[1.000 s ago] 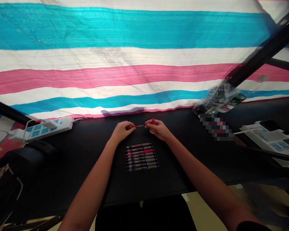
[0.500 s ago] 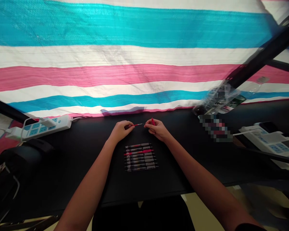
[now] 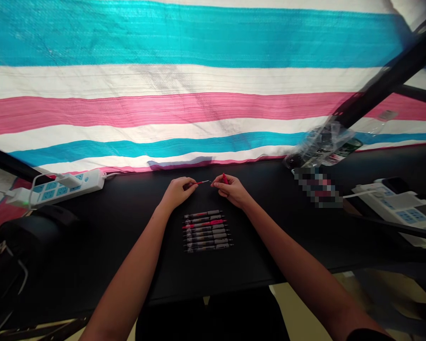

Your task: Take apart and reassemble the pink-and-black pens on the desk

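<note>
My left hand [image 3: 179,191] is closed on a thin red pen part [image 3: 201,182], whose pale tip points right. Facing it, my right hand [image 3: 230,189] is closed on a short red pen piece [image 3: 225,178] that sticks up between the fingers. Something tiny shows at its fingertips, too small to name. A narrow gap separates the two hands. Nearer my body, several pens lie side by side in a column on the black table [image 3: 206,274]; most have grey grips, and one is a red pen [image 3: 204,224].
A white power strip [image 3: 69,187] with plugs lies at the left, another power strip [image 3: 401,208] at the right. Clear plastic packaging [image 3: 326,144] sits at the back right beside a blurred-out object [image 3: 318,187]. Behind the table hangs a striped sheet [image 3: 199,109].
The view has shifted very slightly. Both hands keep nearly the same pose and hold the same red parts.
</note>
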Demonstrator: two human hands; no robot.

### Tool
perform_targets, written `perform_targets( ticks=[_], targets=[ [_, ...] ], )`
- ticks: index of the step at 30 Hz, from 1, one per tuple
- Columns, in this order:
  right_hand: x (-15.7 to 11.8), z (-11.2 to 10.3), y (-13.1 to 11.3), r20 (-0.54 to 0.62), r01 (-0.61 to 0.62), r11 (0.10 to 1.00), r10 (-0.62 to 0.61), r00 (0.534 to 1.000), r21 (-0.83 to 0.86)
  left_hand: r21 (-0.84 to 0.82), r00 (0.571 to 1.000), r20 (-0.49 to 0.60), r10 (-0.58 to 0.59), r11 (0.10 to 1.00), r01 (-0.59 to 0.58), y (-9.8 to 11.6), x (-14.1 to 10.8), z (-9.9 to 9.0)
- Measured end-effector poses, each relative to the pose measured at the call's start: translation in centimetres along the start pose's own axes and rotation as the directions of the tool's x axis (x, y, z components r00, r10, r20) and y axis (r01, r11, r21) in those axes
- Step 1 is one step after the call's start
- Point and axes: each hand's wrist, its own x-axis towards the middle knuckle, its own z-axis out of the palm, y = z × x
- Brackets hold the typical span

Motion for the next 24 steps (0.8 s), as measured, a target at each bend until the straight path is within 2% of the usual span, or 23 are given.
perform_targets(
  ticks=[9, 17, 24],
  targets=[
    [0.08, -0.12, 0.09, 0.041, -0.019, 1.0, 0.02, 0.999, -0.018, 0.003, 1.0, -0.002, 0.002, 1.0, -0.002, 0.21, -0.05, -0.03],
    [0.05, 0.11, 0.05, -0.018, 0.009, 1.0, -0.009, 1.0, -0.014, 0.043, 0.999, 0.024, 0.03, 0.999, -0.031, 0.19, -0.09, -0.38],
    [0.02, -0.09, 0.31, 0.012, 0.006, 0.999, -0.006, 1.0, -0.033, 0.072, 0.999, 0.016, 0.028, 0.997, -0.029, 0.05, -0.1, -0.34]
  ],
)
